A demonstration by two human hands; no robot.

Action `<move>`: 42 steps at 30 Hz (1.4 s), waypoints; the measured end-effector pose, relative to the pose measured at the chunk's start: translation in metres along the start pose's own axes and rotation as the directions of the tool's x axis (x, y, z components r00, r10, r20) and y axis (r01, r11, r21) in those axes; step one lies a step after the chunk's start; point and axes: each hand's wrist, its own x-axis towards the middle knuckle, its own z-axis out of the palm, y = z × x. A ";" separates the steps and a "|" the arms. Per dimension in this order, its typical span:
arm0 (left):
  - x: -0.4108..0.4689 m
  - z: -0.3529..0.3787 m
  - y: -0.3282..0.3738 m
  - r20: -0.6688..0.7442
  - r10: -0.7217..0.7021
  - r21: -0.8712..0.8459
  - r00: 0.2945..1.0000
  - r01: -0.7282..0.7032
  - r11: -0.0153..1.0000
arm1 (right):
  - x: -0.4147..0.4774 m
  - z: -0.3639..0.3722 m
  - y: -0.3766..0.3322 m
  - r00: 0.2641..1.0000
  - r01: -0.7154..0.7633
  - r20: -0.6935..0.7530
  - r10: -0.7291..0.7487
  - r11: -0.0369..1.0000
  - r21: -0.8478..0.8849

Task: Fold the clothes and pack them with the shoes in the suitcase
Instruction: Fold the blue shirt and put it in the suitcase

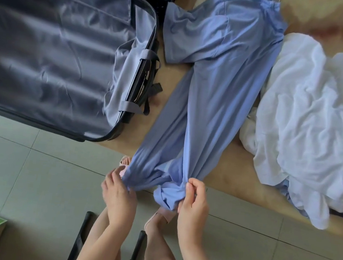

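Pinching grip from left hand (119, 197) and right hand (193, 209) bunches the near end of the blue garment (215, 74), which lies stretched along the bench (225, 178) just right of the open suitcase (52, 48). An uneven tug could twist it or drag it off the edge, snagging the white clothes (315, 127) beyond.

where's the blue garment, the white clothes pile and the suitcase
blue garment (219, 88): head view, middle of its stretched-out cloth
white clothes pile (316, 118): head view, crumpled top of the heap
suitcase (52, 48): head view, bare grey lining of the open half
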 end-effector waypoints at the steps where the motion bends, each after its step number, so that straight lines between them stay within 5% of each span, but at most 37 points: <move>1: -0.003 0.002 0.001 0.006 0.130 -0.001 0.992 -0.130 0.992 | 0.001 -0.001 0.001 1.000 -0.001 -0.005 0.001 1.000 0.003; 3: -0.010 0.006 0.004 0.164 0.372 -0.093 0.914 -0.361 0.928 | 0.003 -0.004 0.002 1.000 0.000 -0.018 0.001 1.000 0.023; 6: -0.025 0.012 0.005 0.361 0.478 -0.144 0.801 -0.458 0.877 | 0.007 -0.009 -0.003 1.000 -0.001 -0.004 0.002 0.999 0.048; 12: -0.033 0.004 0.000 0.339 0.183 -0.206 0.923 -0.117 0.972 | 0.007 -0.020 0.007 0.998 -0.036 0.058 0.031 0.995 0.091; 19: -0.047 -0.010 0.006 0.452 -0.072 -0.336 0.889 0.245 0.909 | -0.008 -0.037 0.068 0.972 -0.138 0.178 0.153 0.986 -0.092; 23: -0.052 -0.013 0.014 0.473 -0.022 -0.380 0.881 0.226 0.897 | -0.007 -0.029 0.087 0.977 -0.140 0.139 0.159 0.981 -0.137; 29: -0.048 -0.017 0.022 0.403 0.035 -0.409 0.915 0.146 0.901 | 0.020 -0.021 0.085 0.992 0.108 -0.021 -0.121 0.940 -0.324; 36: -0.043 -0.016 0.021 0.370 0.064 -0.392 0.927 0.093 0.915 | 0.038 -0.022 0.088 0.960 0.232 -0.019 -0.281 0.827 -0.512; 42: -0.037 -0.020 0.008 0.297 -0.011 -0.214 0.955 0.077 0.974 | 0.025 -0.037 0.092 0.921 0.346 -0.043 -0.387 0.864 -0.364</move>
